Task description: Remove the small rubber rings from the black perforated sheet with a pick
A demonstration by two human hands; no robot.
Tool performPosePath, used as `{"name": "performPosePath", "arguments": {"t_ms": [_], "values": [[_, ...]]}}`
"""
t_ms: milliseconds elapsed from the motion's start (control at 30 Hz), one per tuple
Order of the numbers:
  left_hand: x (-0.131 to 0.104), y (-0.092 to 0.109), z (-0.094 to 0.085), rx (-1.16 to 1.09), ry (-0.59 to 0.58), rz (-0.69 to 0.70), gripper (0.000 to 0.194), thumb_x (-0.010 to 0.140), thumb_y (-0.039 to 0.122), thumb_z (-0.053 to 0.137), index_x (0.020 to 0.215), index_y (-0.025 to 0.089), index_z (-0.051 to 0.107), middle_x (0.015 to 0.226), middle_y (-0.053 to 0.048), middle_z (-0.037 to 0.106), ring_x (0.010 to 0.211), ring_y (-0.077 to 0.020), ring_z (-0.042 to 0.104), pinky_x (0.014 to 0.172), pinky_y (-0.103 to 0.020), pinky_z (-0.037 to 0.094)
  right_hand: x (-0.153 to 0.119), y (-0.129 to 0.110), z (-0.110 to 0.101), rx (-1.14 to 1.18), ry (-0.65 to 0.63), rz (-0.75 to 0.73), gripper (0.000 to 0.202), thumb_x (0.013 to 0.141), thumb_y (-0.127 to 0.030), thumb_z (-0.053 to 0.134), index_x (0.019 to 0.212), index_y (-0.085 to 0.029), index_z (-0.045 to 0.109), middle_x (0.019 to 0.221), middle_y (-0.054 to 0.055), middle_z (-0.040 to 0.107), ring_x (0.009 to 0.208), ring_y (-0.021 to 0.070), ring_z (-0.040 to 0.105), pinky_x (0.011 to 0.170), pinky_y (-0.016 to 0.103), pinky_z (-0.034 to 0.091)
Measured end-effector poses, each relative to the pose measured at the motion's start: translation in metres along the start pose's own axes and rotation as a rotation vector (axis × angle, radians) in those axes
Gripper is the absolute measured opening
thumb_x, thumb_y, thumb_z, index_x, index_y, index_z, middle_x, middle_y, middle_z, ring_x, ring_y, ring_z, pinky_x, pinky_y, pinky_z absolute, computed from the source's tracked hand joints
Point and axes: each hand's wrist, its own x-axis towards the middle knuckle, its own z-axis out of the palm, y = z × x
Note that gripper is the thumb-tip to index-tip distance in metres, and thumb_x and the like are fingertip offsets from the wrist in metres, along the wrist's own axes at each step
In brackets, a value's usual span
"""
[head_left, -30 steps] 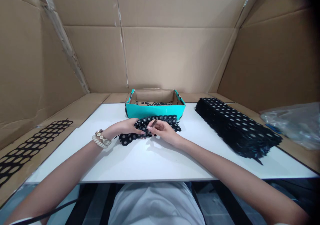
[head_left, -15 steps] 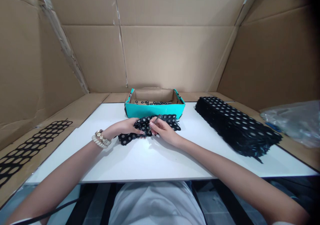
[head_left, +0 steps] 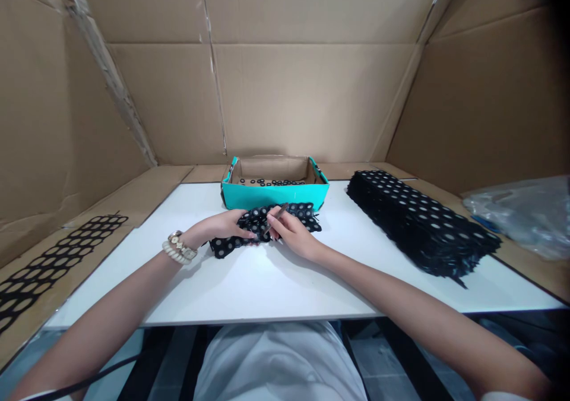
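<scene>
A black fabric strip with pale round dots [head_left: 305, 214] lies across the white table in front of me. My left hand [head_left: 232, 225], with bracelets and a watch at the wrist, grips the strip's left part, thumb on top and fingers partly hidden beneath. Pinched in my right hand [head_left: 285, 227] is a slim metal tool like tweezers [head_left: 279, 212], its lower end at the dotted fabric close to my left thumb. Just behind the strip stands a turquoise open box [head_left: 271, 196] with several small black rings [head_left: 278, 182] inside.
To the right is a thick stack of black dotted fabric [head_left: 418, 217]. Clear plastic bags [head_left: 525, 214] lie beyond it on cardboard. On the left cardboard rests a black mesh strip with round holes [head_left: 57, 261]. Cardboard walls [head_left: 312, 92] enclose the white table [head_left: 267, 294].
The tool in my right hand has tilted slightly. Both hands stay at nearly the same spot on the strip, and the whole view has shifted very little.
</scene>
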Motion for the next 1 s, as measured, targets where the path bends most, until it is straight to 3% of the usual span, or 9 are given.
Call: {"name": "performPosePath", "arguments": {"t_ms": [400, 567, 1000], "values": [[-0.0015, 0.003, -0.0009, 0.025, 0.011, 0.007, 0.068, 0.065, 0.052, 0.069, 0.121, 0.016, 0.056, 0.124, -0.008, 0.061, 0.108, -0.0287, 0.057, 0.088, -0.031, 0.043, -0.0014, -0.0014, 0.0011, -0.063, -0.031, 0.012, 0.039, 0.095, -0.051, 0.036, 0.075, -0.019, 0.046, 0.068, -0.001, 0.052, 0.067, 0.0137, 0.05, 0.072, 0.029, 0.039], [-0.0025, 0.0041, 0.0001, 0.063, 0.083, 0.011, 0.077, 0.062, 0.055, 0.07, 0.125, 0.014, 0.053, 0.127, -0.01, 0.059, 0.112, -0.0304, 0.054, 0.091, -0.033, 0.041, -0.0012, -0.0048, -0.0005, -0.093, -0.06, -0.002, 0.045, 0.096, -0.051, 0.034, 0.067, -0.018, 0.047, 0.067, 0.001, 0.054, 0.068, 0.0137, 0.051, 0.076, 0.029, 0.039], [-0.0028, 0.0037, 0.0013, 0.024, 0.107, -0.025, 0.076, 0.059, 0.054, 0.073, 0.121, 0.015, 0.056, 0.125, -0.01, 0.06, 0.115, -0.0321, 0.052, 0.093, -0.035, 0.041, -0.0017, -0.0001, -0.0019, 0.007, -0.15, -0.001, 0.05, 0.095, -0.054, 0.036, 0.064, -0.017, 0.05, 0.066, 0.001, 0.053, 0.065, 0.0129, 0.052, 0.075, 0.028, 0.039]]}}
